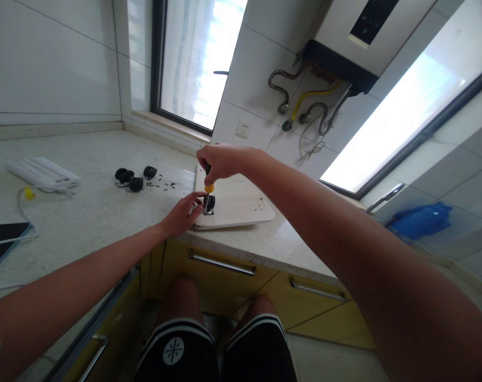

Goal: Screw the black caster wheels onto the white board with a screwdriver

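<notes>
My right hand (220,160) is closed round the handle of a screwdriver (209,187), dark on top and yellow lower down. Its shaft points straight down beside a black caster wheel (211,202) with a metal mounting plate. This caster stands at the near left corner of a white board (241,209) lying on the counter. From the left, my left hand (185,213) grips the caster's side and plate with thumb and fingers. The exact spot where the screwdriver tip meets the plate is too small to make out.
Left of the board lie several more black casters (136,184) and scattered small dark screws (167,184). Farther left are a white power bank (45,172) with a cable and a dark tablet-like device (2,241). Drawer handles (223,262) jut out below the counter edge.
</notes>
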Demonstrator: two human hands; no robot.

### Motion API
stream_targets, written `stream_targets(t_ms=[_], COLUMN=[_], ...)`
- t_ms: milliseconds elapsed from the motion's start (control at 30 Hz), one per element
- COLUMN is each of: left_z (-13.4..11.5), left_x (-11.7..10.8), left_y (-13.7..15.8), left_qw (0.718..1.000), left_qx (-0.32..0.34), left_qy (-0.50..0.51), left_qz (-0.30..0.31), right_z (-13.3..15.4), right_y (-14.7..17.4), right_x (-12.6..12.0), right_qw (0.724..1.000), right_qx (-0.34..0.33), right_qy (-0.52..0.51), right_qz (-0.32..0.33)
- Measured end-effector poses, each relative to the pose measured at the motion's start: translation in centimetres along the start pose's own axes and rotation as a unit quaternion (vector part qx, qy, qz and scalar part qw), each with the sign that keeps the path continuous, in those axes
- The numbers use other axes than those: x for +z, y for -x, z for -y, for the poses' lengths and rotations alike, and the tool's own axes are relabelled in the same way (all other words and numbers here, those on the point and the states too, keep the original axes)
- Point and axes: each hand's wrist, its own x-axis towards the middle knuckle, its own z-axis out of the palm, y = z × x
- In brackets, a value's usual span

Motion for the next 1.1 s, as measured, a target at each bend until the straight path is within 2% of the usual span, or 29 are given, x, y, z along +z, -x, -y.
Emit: stream_targets(t_ms=[467,800,1100], left_z=[0.1,-0.3,-0.3], left_x=[-0.2,-0.2,-0.2], left_y=[0.0,0.0,0.0], left_qw=[1.000,1.000,1.000], left_qx=[-0.001,0.000,0.004], left_qy=[-0.001,0.007,0.006], left_qz=[0.000,0.000,0.001], right_z=[-0.1,1.3,1.9], right_y=[0.4,0.7,0.9], right_x=[0.0,-0.4,-1.0], right_qw=[0.999,0.996,0.988], right_qx=[0.006,0.066,0.119], right_qy=[0.024,0.039,0.037], right_qz=[0.027,0.047,0.092])
